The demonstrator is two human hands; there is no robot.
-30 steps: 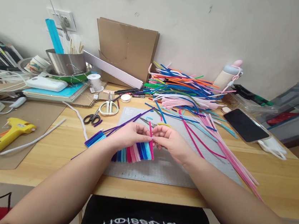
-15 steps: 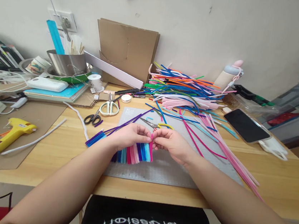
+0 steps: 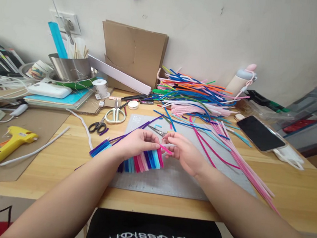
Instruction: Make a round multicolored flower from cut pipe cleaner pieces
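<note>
Pinched in my left hand [image 3: 143, 144] is a row of short pipe cleaners [image 3: 143, 162], hanging side by side in purple, blue, teal and pink. At the row's right end, one bright pink pipe cleaner [image 3: 167, 150] sticks out sideways between the hands. My right hand [image 3: 182, 150] has its fingers curled together around that pink end; the exact contact is partly hidden. More of the blue and purple strip [image 3: 100, 148] shows left of my left wrist. Small scissors [image 3: 158, 131] lie just behind my hands on the grey cutting mat [image 3: 191, 182].
Loose pink pipe cleaners [image 3: 244, 169] lie to the right, with a mixed pile [image 3: 195, 94] behind. A phone [image 3: 260, 133] rests farther right. White-handled scissors [image 3: 115, 115], black-handled scissors [image 3: 98, 127] and a yellow glue gun [image 3: 9, 144] lie to the left.
The pink pipe cleaner at the row's end has swung from hanging down to pointing right. My right hand's fingers have shifted slightly away from my left hand.
</note>
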